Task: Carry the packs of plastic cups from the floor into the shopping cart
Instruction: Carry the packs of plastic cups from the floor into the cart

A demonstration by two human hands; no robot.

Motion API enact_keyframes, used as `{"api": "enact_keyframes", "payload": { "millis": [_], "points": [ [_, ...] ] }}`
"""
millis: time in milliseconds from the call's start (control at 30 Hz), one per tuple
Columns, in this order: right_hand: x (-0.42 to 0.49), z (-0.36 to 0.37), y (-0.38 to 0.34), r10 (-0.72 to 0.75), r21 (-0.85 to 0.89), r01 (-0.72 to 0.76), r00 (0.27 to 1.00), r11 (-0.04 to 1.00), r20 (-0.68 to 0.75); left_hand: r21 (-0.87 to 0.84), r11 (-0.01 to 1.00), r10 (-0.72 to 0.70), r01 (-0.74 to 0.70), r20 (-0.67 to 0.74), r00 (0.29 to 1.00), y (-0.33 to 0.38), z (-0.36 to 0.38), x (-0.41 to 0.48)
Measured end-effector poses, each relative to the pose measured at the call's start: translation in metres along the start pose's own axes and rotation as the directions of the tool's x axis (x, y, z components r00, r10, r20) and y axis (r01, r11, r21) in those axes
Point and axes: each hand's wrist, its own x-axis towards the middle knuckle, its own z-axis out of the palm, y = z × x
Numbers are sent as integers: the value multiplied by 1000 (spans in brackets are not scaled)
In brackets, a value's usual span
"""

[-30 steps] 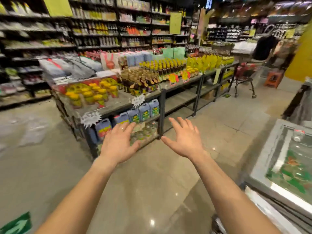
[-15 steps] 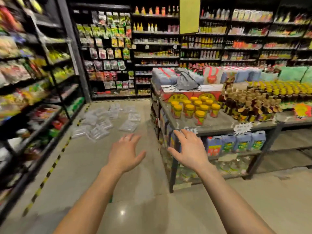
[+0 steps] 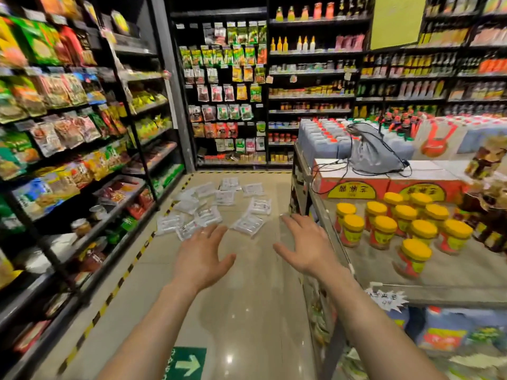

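Cup packs: flat clear plastic packs of cups [image 3: 208,215] lie scattered on the glossy beige tiled floor [image 3: 247,297], far down the aisle, beyond both hands.
Left hand: the left hand [image 3: 201,259] is held out palm down, grip released, fingers spread, holding nothing.
Right hand: the right hand [image 3: 308,249] is the same, grip released, near the desk's corner.
Right side: a grey metal display desk [image 3: 452,272] carries yellow-lidded jars [image 3: 411,226]; farther back sits a grey drawstring bag [image 3: 370,152].
Left side: dark shelves of snack packets [image 3: 68,127].
Near floor: a green arrow sticker [image 3: 186,363].
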Motion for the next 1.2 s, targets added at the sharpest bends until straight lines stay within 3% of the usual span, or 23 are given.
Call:
{"api": "enact_keyframes", "payload": {
  "millis": [300,733,1200],
  "points": [
    [186,58,49,-40,-38,40,999,998,12,-48,999,-17,17,8,1000,-39,54,173],
    [496,134,80,-3,-35,3,1000,999,5,-130,992,1,6,51,999,-143,122,491],
    [809,285,182,-30,-16,33,990,999,136,-66,984,-156,165,120,980,-189,253,793]
  ]
}}
